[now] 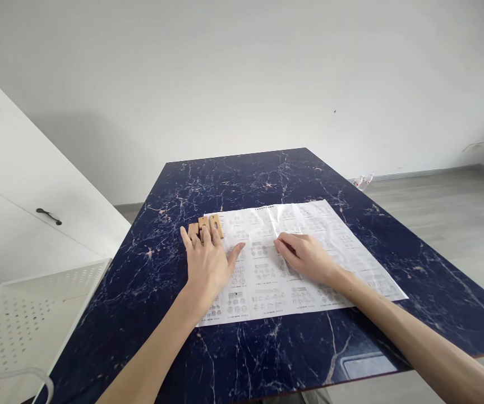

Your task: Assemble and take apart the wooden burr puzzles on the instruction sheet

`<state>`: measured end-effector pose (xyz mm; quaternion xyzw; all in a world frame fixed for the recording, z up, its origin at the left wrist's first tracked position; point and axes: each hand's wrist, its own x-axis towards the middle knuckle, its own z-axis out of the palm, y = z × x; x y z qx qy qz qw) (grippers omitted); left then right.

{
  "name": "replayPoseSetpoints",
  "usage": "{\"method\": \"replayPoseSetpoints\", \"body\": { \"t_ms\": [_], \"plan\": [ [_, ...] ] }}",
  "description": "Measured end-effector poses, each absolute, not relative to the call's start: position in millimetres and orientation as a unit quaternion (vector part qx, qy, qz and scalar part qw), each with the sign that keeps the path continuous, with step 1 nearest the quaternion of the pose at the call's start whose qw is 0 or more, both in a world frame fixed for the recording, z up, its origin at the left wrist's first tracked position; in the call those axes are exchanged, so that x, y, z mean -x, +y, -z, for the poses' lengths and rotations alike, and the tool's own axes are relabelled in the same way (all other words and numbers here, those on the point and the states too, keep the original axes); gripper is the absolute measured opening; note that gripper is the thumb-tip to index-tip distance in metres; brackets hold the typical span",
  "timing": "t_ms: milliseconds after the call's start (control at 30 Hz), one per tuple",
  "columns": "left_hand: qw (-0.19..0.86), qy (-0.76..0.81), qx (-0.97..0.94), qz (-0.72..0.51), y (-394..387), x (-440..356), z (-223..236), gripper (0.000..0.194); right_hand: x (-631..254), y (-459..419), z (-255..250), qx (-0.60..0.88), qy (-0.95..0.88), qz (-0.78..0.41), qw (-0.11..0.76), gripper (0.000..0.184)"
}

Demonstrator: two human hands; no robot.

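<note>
A large creased white sheet (262, 280), printed with rows of small drawings and text, lies flat on the table. At its upper left corner several light wooden blocks (215, 224) sit side by side; two show the numbers 1 and 2, and the one marked 2 has an oval recess. My left hand (208, 266) is open, fingers spread with their tips on or just in front of the blocks, which partly hides them. My right hand (304, 255) rests on the middle of the sheet, fingers curled closed, and nothing shows between them.
The dark blue marble-patterned table (242, 182) reaches toward a grey wall. To the left are a white cabinet (35, 185) with a black handle and a white perforated surface (10, 331). A clear object with red parts (363, 181) stands beyond the table's right edge.
</note>
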<state>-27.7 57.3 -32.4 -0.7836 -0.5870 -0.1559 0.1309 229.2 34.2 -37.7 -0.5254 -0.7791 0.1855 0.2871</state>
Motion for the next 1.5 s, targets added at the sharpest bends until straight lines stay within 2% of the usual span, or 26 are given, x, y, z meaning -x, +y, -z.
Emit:
{"method": "replayPoseSetpoints", "body": {
  "t_ms": [200, 533, 900, 1500],
  "plan": [
    [0.144, -0.589, 0.79, 0.089, 50.4, 21.8, 22.7, 0.096, -229.4, 34.5, 39.1, 0.524, -0.78, -0.191, 0.284, 0.039],
    [0.142, -0.579, 0.797, 0.098, 48.1, 18.7, 22.5, 0.085, -229.3, 34.5, 38.4, 0.521, -0.78, -0.189, 0.291, 0.038],
    [0.103, -0.654, 0.749, 0.03, 51.7, 21.4, 14.0, 0.087, -230.6, 34.1, 39.1, 0.519, -0.786, -0.178, 0.285, 0.038],
    [0.12, -0.56, 0.813, 0.105, 50.0, 21.8, 23.2, 0.076, -231.6, 35.2, 40.5, 0.517, -0.79, -0.173, 0.28, 0.038]
  ]
}}
